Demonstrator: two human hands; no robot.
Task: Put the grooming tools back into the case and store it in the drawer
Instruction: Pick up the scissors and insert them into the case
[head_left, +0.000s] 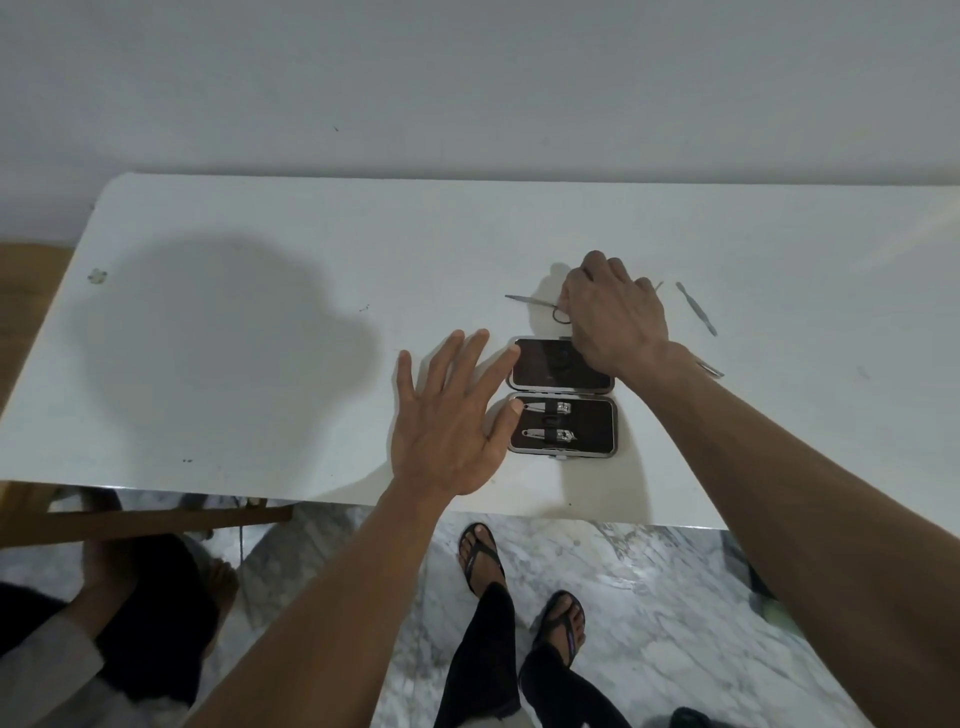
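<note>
A small dark case (592, 421) lies open on the white table (260, 338), its two halves flat. The near half holds two nail clippers (546, 421) under a strap. My left hand (449, 421) rests open on the table, fingertips touching the case's left edge. Just beyond the far half, my right hand (613, 317) is closed over small scissors (540, 304), whose blades and one finger loop stick out to the left. A thin metal tool (697, 307) lies to the right of that hand. Another metal piece (710, 368) shows beside my right wrist.
The table's back edge meets a grey wall. Its near edge runs above a marble floor where my sandalled feet (519, 587) stand. A wooden frame (156, 525) and another person's hand and dark clothing (130, 597) sit at the lower left. No drawer is visible.
</note>
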